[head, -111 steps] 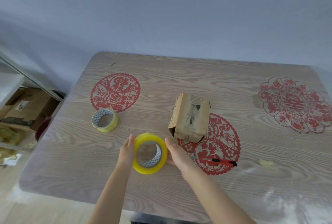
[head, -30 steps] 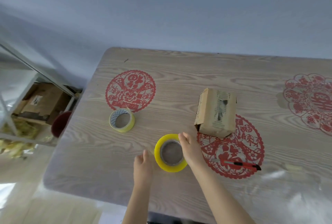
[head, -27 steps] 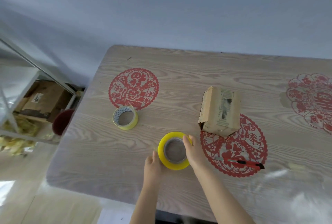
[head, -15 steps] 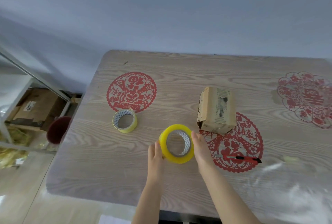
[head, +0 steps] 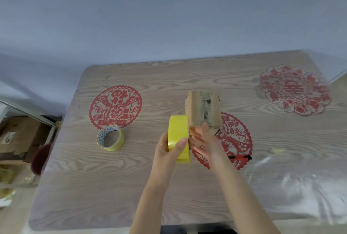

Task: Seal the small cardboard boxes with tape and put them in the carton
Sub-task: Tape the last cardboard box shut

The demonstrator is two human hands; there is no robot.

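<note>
Head view. The wood-grain table (head: 93, 186) filled the frame, with three red paper cut-outs (head: 115, 107) laid flat on it. The small cardboard box (head: 202, 111) stood near the table's middle, partly on the centre cut-out. Its top flaps were closed along a seam bearing torn label remnants. No fresh tape showed on it, so sealing was judged not yet begun. Just in front of the box, the yellow tape roll (head: 178, 136) was held on edge. The left hand (head: 166, 151) gripped it, thumb curled over the outer band. The right hand (head: 204, 141), blurred, lay beside the roll's right face with fingers straight and spread, clamped on nothing discernible; it was probably seeking the tape's free end. A smaller tape roll (head: 110, 138) lay to the left, well apart. A red cutter (head: 240, 157) lay to the right, near the right forearm. The box appeared light, stiff at its edges but yielding across the flaps. It would best be taken by its two long side walls, leaving the seam free. The tape was likely thin, clinging and prone to folding on itself.
</note>
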